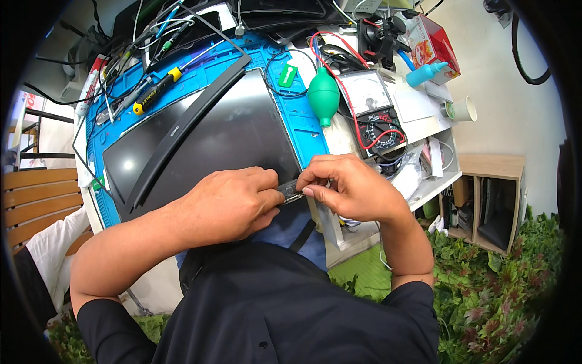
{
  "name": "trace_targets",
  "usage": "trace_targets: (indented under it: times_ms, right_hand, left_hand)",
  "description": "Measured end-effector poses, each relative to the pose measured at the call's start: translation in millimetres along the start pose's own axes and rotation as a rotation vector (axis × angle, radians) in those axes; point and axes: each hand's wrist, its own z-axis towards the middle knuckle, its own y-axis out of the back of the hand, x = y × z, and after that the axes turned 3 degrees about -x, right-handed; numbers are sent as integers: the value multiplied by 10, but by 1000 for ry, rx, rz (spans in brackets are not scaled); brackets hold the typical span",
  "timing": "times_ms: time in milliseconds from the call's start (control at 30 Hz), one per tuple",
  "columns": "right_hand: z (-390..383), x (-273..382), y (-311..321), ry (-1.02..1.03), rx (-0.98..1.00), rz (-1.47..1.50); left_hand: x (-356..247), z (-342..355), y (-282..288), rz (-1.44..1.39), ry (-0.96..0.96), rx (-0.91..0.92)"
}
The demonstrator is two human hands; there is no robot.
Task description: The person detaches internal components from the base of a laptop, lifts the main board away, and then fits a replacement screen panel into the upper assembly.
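A large dark display panel (pixel 242 130) lies on a blue work mat (pixel 306 130), and a long black trim bar (pixel 182 130) rests diagonally across it. At the panel's near right corner, my left hand (pixel 233 197) has its fingers curled closed at one end of a narrow dark strip (pixel 291 190) with a shiny edge. My right hand (pixel 348 185) pinches the strip's other end between thumb and fingers. Fingers cover both ends, so I cannot tell whether the strip is joined to the panel.
Beyond the panel's far left lies a yellow-and-black screwdriver (pixel 159 90) among tools and cables. To the right are a green air blower bulb (pixel 324 97), a multimeter (pixel 381 130) with a red lead, a light-blue bottle (pixel 426 73) and a paper cup (pixel 464 110).
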Motion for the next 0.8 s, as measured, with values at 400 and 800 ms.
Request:
trace_targets:
  times_ms: [400,800]
  right_hand:
    - [-41,-5,6,-45,-30,72]
    - [-20,-129,-56,62,-102,59]
  left_hand:
    - [-2,8,-1,-45,7,-55]
    - [30,94,51,-132,83,77]
